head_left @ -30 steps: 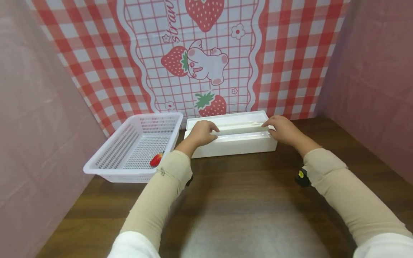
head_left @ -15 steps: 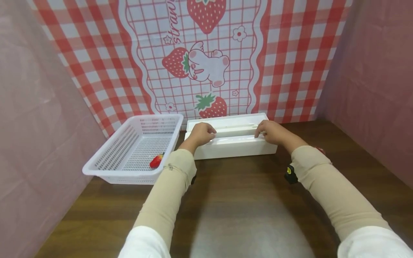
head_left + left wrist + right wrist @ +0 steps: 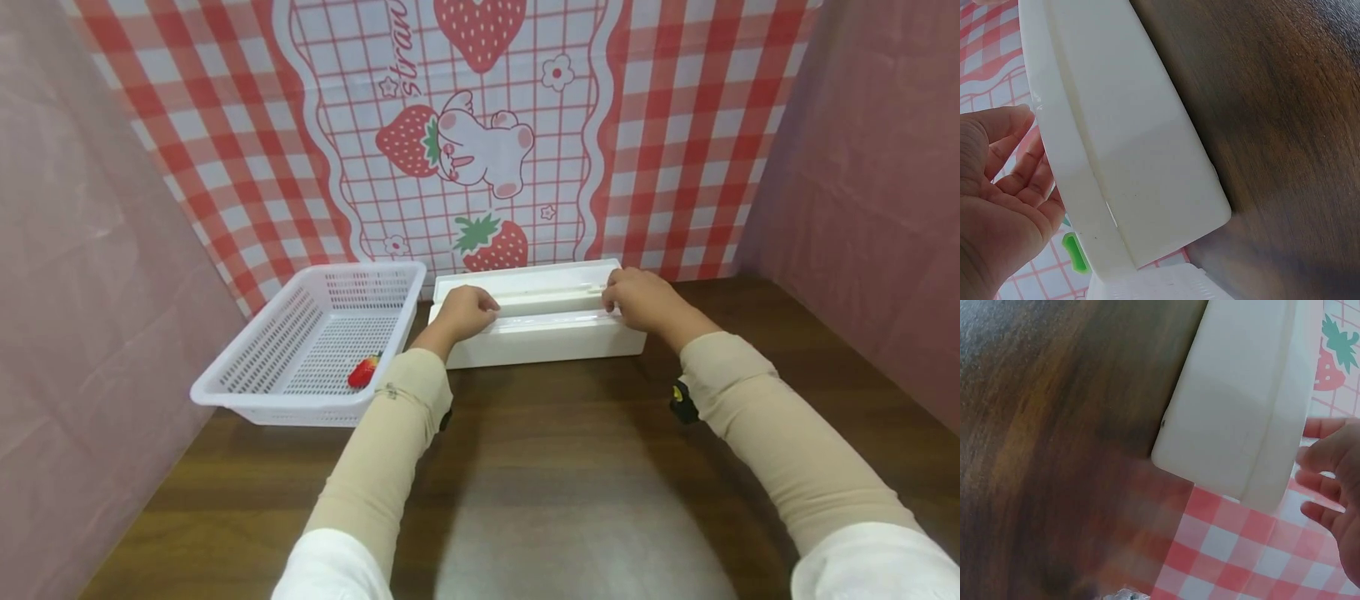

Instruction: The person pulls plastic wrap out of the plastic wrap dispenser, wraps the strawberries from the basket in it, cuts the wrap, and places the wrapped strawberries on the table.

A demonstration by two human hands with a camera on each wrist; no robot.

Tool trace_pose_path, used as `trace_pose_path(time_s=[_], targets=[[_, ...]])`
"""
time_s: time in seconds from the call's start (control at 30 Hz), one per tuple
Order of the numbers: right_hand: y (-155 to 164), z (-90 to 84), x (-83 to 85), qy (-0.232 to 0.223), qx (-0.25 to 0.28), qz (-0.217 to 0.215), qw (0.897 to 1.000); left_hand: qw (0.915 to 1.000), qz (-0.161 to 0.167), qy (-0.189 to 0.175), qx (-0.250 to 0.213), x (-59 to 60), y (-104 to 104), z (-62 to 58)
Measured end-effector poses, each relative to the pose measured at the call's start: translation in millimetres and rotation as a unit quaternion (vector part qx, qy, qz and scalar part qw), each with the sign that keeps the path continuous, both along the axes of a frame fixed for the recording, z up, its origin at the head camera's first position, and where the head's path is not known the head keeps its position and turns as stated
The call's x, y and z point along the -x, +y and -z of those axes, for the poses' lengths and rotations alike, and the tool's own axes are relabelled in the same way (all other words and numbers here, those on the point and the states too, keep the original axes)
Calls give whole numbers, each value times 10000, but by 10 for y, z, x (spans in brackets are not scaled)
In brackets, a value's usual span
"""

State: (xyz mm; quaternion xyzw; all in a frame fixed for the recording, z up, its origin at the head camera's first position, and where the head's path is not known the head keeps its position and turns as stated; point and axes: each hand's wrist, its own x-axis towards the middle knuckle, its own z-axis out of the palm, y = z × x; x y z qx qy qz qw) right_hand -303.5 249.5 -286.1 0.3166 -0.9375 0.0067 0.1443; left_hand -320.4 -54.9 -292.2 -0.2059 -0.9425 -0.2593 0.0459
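A long white plastic-wrap box (image 3: 555, 343) lies crosswise on the table with its lid (image 3: 525, 280) raised at the back. A shiny strip of clear plastic wrap (image 3: 551, 320) runs along its front upper edge. At the left part of this edge, my left hand (image 3: 465, 312) brings thumb and forefinger together on the wrap. My right hand (image 3: 639, 298) has its curled fingers at the box's right end. In the right wrist view, my right thumb (image 3: 1319, 456) is by the box edge; whether it pinches the wrap is hidden.
A white perforated basket (image 3: 279, 402) stands left of the box, holding a red strawberry (image 3: 363, 372). A small bright green piece (image 3: 1075, 252) shows near the box's left end. Behind is a red checked cloth (image 3: 675, 150); pink curtains (image 3: 862, 183) hang at the sides.
My right hand moved left and inward along the box, then slightly back to the right and up. My left hand shifted slightly, its thumb and forefinger drawing together. Box and basket stayed put.
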Motion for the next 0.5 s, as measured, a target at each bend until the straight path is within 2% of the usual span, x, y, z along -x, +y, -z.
trace_pose_path(time_s=[0.13, 0.23, 0.5], targets=[[-19, -19, 9, -366, 72, -181, 9991, 10000, -5, -9, -48, -8, -5, 8], [-32, -27, 12, -521, -58, -158, 9985, 10000, 6, -17, -79, -14, -3, 18], [-23, -81, -5, 14, -505, -77, 9987, 10000, 28, 16, -88, -4, 0, 31]])
